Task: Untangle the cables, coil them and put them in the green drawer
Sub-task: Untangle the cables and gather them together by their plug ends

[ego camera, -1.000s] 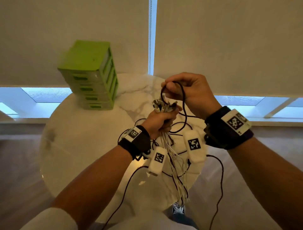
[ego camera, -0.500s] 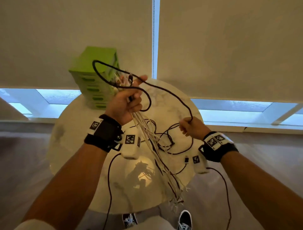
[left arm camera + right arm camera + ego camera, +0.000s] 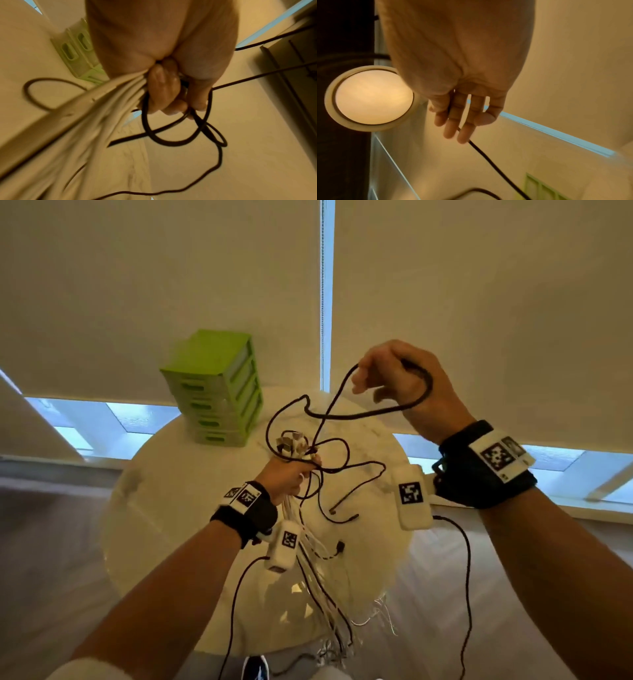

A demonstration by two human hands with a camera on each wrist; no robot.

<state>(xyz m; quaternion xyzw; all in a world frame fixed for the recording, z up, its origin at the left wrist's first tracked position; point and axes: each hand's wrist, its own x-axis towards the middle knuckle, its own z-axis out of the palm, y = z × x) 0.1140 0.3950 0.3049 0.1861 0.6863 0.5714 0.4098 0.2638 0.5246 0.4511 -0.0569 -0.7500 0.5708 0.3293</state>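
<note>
Head view: left hand (image 3: 289,474) clenched the limp, light cables (image 3: 320,583) above the table (image 3: 164,508); right hand (image 3: 399,381) gripped one supple black cable (image 3: 359,414), best held mid-length.

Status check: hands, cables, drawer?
Left hand grips the cable bundle. Right hand holds the black cable raised, looped. Green drawer unit on table, drawers shut. Still tangled.

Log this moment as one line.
stage: untangling | left hand: grips cable bundle | right hand: lifts black cable | green drawers: shut, on table
</note>
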